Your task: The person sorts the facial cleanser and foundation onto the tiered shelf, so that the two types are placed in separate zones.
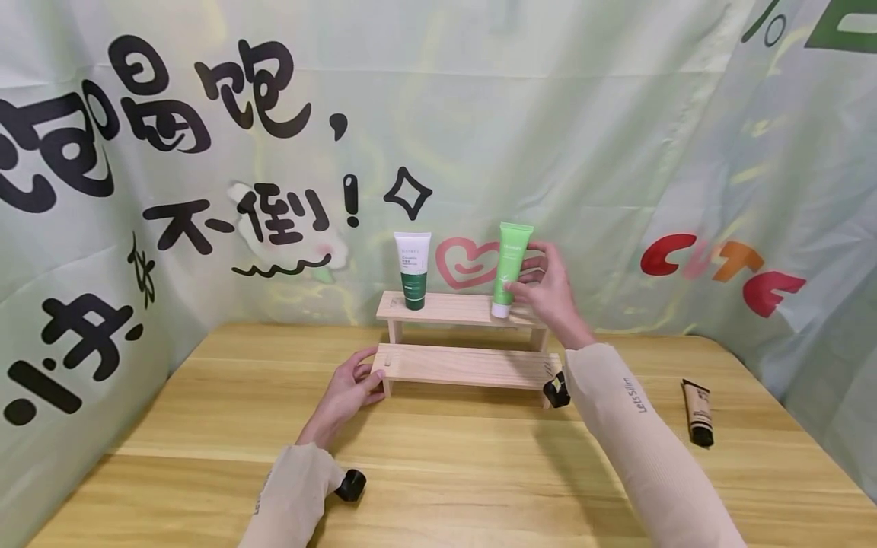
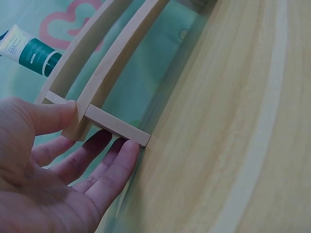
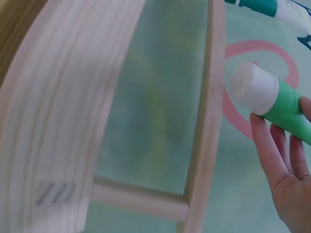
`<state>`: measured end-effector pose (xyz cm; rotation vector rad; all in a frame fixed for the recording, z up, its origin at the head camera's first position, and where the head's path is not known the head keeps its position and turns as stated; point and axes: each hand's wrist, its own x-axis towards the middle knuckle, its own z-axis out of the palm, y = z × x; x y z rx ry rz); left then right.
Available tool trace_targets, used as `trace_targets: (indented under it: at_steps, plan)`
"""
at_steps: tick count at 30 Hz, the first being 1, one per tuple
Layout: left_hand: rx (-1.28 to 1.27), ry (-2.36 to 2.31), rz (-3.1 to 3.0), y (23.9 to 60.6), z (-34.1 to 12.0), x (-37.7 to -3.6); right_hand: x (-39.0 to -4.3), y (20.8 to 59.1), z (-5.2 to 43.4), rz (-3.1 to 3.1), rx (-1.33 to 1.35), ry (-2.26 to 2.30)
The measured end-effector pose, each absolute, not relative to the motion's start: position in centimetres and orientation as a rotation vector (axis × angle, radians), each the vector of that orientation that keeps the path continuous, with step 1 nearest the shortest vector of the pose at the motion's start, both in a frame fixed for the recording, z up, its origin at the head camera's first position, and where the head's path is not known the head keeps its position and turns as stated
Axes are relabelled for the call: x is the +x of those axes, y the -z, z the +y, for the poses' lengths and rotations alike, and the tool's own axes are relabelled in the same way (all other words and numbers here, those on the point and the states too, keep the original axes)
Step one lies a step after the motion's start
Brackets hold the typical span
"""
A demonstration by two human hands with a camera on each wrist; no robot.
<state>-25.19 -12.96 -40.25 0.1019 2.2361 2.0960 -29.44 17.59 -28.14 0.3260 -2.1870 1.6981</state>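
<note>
A two-step wooden shelf (image 1: 466, 365) stands on the table. My left hand (image 1: 348, 392) grips the left end of its lower step; in the left wrist view the thumb lies against the board and fingertips touch the leg (image 2: 119, 127). My right hand (image 1: 548, 288) pinches a light green squeeze tube (image 1: 511, 262) between thumb and fingers, its white cap (image 3: 256, 87) pointing down. Slightly tilted, the tube overlaps the upper step's right end in the head view. Upright on that step's left part is a white and dark green tube (image 1: 413, 270).
A beige tube with a black cap (image 1: 699, 413) lies on the wooden table (image 1: 473, 472) to the right. Behind the table hangs a printed cloth (image 1: 548, 137) with lettering and a pink heart. Black cameras are worn at both wrists.
</note>
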Motion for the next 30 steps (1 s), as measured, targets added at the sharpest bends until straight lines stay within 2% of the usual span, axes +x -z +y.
trace_targets:
  at_steps: [14,30]
  plan:
    - [0.109,-2.097,2.239,40.4,-13.0,-24.9,-30.9,30.3,14.7,-2.075,0.481,-1.479]
    - [0.123,-2.104,2.238,40.4,-13.0,-25.0,-31.4,30.5,13.5,-2.095,0.554,-1.446]
